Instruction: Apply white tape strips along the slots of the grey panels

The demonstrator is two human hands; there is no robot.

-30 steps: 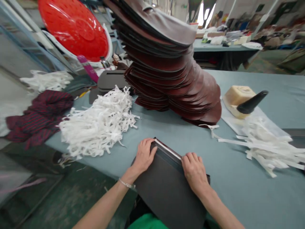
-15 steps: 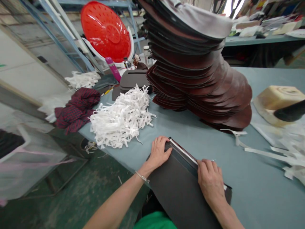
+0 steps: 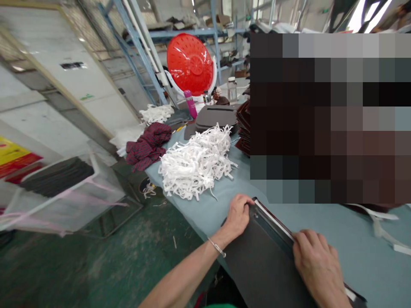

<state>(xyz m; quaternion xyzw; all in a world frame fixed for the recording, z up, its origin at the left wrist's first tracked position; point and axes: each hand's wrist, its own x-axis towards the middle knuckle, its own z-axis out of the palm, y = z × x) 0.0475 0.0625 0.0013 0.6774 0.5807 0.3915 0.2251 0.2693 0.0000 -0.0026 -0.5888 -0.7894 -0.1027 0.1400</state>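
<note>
A dark grey, leather-like panel (image 3: 272, 265) lies at the table's edge, its near part reaching toward my body. Along its far edge runs a narrow white strip (image 3: 272, 217) beside a folded brown-black rim. My left hand (image 3: 237, 216) pinches the panel's far left corner, thumb hidden at the edge. Farther along the same edge, my right hand (image 3: 316, 261) curls its fingers over the rim and strip. The strip shows again past the right wrist. Beyond the left hand lies a loose heap of white strips (image 3: 199, 164).
Coarse squares hide the upper right; only the left edges of stacked brown pieces (image 3: 244, 128) show. A striped cloth (image 3: 149, 145), purple bottle (image 3: 190, 105) and red basket (image 3: 191, 64) stand behind the heap. A translucent bin (image 3: 96, 192) is at the left, off the table.
The view has swung left, so everything sits farther right, and more of the bin shows. Both hands keep hold of the panel's edge; the left thumb has moved from its top to the edge.
</note>
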